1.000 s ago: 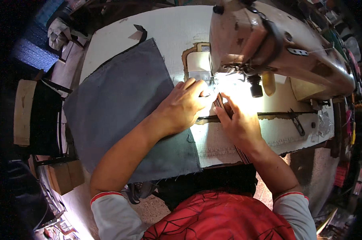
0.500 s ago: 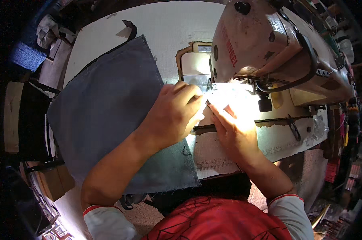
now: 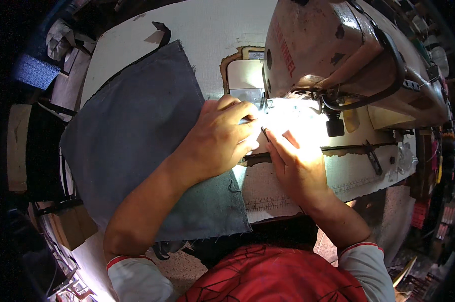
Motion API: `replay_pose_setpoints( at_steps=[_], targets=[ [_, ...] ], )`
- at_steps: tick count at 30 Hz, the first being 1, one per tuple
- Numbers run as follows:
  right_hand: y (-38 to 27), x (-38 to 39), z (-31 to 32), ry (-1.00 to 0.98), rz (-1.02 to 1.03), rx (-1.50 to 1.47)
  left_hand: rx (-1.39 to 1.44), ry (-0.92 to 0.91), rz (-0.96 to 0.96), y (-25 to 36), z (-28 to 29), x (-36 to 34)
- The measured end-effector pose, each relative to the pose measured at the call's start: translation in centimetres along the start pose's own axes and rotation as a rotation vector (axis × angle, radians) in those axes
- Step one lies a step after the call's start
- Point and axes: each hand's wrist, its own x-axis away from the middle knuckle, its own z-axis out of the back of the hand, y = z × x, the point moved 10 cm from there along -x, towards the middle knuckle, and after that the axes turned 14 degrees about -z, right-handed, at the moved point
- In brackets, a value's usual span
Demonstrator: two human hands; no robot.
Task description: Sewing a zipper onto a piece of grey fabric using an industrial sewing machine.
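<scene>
A large piece of dark grey-blue cloth [image 3: 132,121] with frayed edges lies on the left of the sewing table, partly under my left forearm. My left hand [image 3: 222,133] is closed in a pinch beside the needle area of a sewing machine [image 3: 313,55]. A bit of greyish cloth shows at its fingertips. My right hand [image 3: 300,168] lies flat on the machine bed, fingers stretched toward the needle. Next to its fingertips is a thin dark strip [image 3: 264,134]. Strong lamp glare washes out part of that hand and the spot under the machine head.
Thread snips [image 3: 372,158] and a crumpled clear plastic piece [image 3: 406,158] lie at the table's right. A measuring scale [image 3: 268,204] runs along the front edge. A dark strap end [image 3: 162,34] sticks out behind the cloth. A cardboard box [image 3: 71,226] stands lower left.
The whole view has shifted slightly. My left fingers have changed their bend a little, and greyish cloth now shows between them. The right hand stays nearly in place.
</scene>
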Motion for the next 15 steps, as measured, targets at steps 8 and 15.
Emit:
replay_pose_setpoints(
  at_steps=[8, 15],
  targets=[
    [-0.12, 0.22, -0.28, 0.009, -0.005, 0.060, 0.043, 0.021, 0.011, -0.52, -0.03, 0.10],
    [-0.33, 0.24, -0.17, 0.026, 0.017, 0.053, 0.017, 0.005, -0.019, 0.39, 0.21, -0.20]
  ],
)
